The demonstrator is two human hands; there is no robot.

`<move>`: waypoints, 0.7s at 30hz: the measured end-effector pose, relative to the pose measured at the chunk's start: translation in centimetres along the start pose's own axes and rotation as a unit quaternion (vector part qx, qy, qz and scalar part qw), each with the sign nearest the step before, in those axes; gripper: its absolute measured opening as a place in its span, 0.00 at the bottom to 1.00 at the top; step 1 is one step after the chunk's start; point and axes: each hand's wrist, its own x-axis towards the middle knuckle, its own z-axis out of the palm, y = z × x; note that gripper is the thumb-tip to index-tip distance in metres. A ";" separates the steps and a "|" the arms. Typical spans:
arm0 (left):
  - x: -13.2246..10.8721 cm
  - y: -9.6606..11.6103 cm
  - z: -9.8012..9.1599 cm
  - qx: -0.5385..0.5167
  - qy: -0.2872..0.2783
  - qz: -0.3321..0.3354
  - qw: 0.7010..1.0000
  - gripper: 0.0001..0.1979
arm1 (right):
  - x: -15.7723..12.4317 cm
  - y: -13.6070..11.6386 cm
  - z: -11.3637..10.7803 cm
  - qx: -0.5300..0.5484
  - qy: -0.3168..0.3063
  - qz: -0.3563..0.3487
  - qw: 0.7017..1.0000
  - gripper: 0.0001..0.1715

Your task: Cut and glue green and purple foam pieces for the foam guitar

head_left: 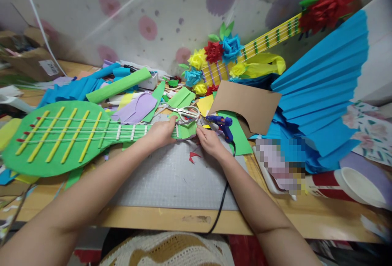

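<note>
- Scissors (180,112) with pale handles lie just beyond the neck's end, close to both hands.
- A blue glue gun (223,120) sits beside the right hand; its black cord (223,198) passes under the right forearm and over the table (153,217) edge.
- Brown cardboard (241,100) with a curved cutout and large pleated blue paper (324,86) crowd the right side; a yellow, flower-decked instrument (275,37) leans at the wall.
- A red scrap (193,156) lies on the grey cutting mat (171,180) below the hands.
- The green paper instrument (65,137) lies at left, its neck reaching across to the hands above the mat.
- The left hand (162,132) is closed around the neck, thumb on top.
- The right hand (210,138) has thumb and fingers nearly together, seemingly pinching the neck's tip; the contact is too small to see clearly.
</note>
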 end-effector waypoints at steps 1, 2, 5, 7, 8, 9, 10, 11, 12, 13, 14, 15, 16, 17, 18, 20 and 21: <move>0.0 0.0 0.0 0.001 0.000 0.000 1.000 0.40 | 0.0 0.1 0.0 0.000 0.001 0.001 1.000 0.23; 0.1 -0.1 0.1 0.002 -0.001 0.000 1.000 0.40 | 0.1 0.1 0.1 0.000 0.002 0.003 1.000 0.23; 0.2 -0.1 0.2 0.007 -0.004 0.003 1.000 0.40 | 0.1 0.1 0.2 0.002 0.000 0.003 1.000 0.24; 0.2 -0.2 0.1 0.006 -0.008 0.001 1.000 0.41 | 0.1 0.1 0.1 0.000 -0.001 0.002 1.000 0.24; 0.2 -0.2 0.1 0.004 -0.010 0.000 1.000 0.41 | 0.1 0.1 0.1 -0.002 -0.001 0.002 1.000 0.24; 0.2 -0.2 0.0 0.000 -0.012 -0.002 1.000 0.40 | 0.1 0.2 0.1 -0.005 -0.001 0.002 1.000 0.24; 0.1 -0.1 0.0 -0.004 -0.013 -0.004 1.000 0.40 | 0.1 0.2 0.1 -0.006 0.000 0.002 1.000 0.24; 0.1 -0.1 -0.1 -0.006 -0.014 -0.005 1.000 0.40 | 0.1 0.2 0.1 -0.007 0.001 0.002 1.000 0.24; 0.1 -0.1 -0.2 -0.008 -0.014 -0.006 1.000 0.40 | 0.1 0.2 0.1 -0.006 0.002 0.003 1.000 0.23; 0.1 -0.1 -0.2 -0.007 -0.015 -0.006 1.000 0.39 | 0.1 0.2 0.2 -0.003 0.002 0.006 1.000 0.23; 0.1 -0.1 -0.3 -0.006 -0.015 -0.004 1.000 0.39 | 0.2 0.2 0.2 0.002 0.002 0.011 1.000 0.22; 0.1 0.0 -0.3 -0.003 -0.014 -0.002 1.000 0.39 | 0.2 0.2 0.2 0.007 0.003 0.018 1.000 0.22; 0.1 0.0 -0.3 -0.001 -0.013 0.000 1.000 0.39 | 0.3 0.2 0.3 0.012 0.003 0.026 1.000 0.21; 0.1 0.0 -0.3 0.001 -0.013 0.001 1.000 0.39 | 0.3 0.2 0.3 0.016 0.005 0.033 0.999 0.21; 0.1 0.0 -0.4 0.002 -0.012 0.002 1.000 0.39 | 0.4 0.1 0.4 0.017 0.008 0.037 0.999 0.20; 0.1 0.0 -0.3 0.006 -0.014 -0.001 1.000 0.39 | 0.4 -0.2 0.4 0.008 0.019 0.042 0.999 0.19; 0.1 0.0 -0.3 0.009 -0.015 -0.002 1.000 0.39 | 0.4 -0.4 0.3 -0.002 0.025 0.045 0.999 0.19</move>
